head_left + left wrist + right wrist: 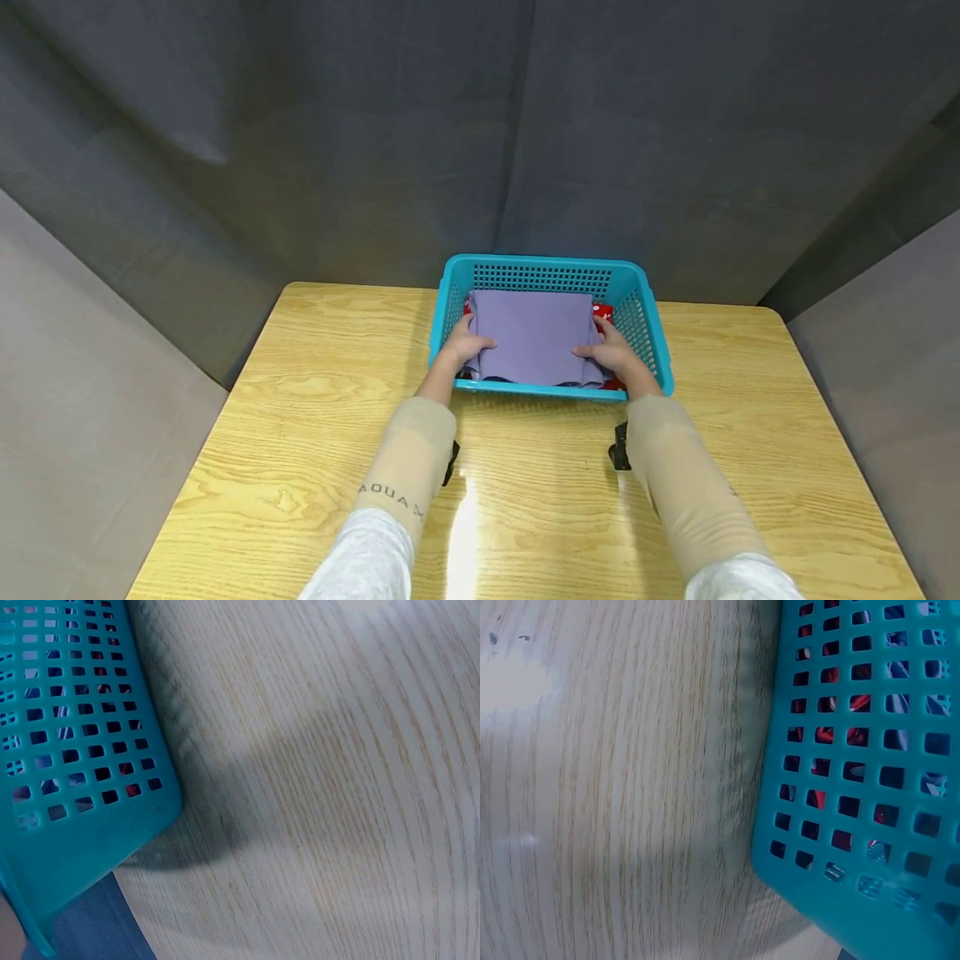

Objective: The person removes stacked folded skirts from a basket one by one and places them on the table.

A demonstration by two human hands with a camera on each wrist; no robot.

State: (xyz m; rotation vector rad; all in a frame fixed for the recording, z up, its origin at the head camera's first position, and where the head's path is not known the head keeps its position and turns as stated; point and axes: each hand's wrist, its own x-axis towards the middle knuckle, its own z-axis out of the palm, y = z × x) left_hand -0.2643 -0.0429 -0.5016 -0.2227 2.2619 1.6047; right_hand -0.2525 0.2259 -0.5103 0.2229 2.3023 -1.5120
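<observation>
A folded purple cloth [534, 337] lies inside a turquoise plastic basket [555, 262], on top of red cloth with white dots [603, 310]. My left hand [462, 342] grips the purple cloth at its left side, thumb over the top. At the opposite side, my right hand [611, 350] holds it the same way, thumb pointing inward. Both forearms reach over the basket's near rim. In the left wrist view, the basket's perforated wall [82, 814] fills the left part. The right wrist view shows red and bluish fabric through the holes of the wall [832, 904].
The basket stands at the back edge of a wooden table [540, 500]. Behind it hangs a dark grey curtain [480, 142]. Lighter grey panels flank the table on the left [97, 400] and right [892, 358].
</observation>
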